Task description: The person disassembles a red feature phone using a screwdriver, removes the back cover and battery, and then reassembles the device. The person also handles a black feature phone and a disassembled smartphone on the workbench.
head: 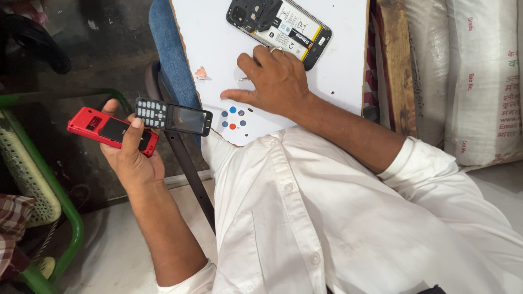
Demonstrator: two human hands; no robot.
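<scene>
My left hand (131, 158) holds two keypad phones off the board's left edge: a red phone (111, 130) lying across the palm and a black phone with a grey keypad (173, 116) on top, thumb pressing on both. My right hand (275, 81) rests palm down on the white board (218, 38), fingers bent, thumb stretched left. Its fingertips touch an opened smartphone (279, 30) with its back cover off and battery showing. A small metal piece (242, 79) pokes out beside the index finger; I cannot tell whether it is gripped.
Several small round pieces (232, 117), blue, grey and red, lie on the board near the thumb. A copper-coloured scrap (201, 72) lies further left. A green-framed chair (49, 185) stands at left, white sacks (479, 76) at right, a wooden plank (393, 60) beside the board.
</scene>
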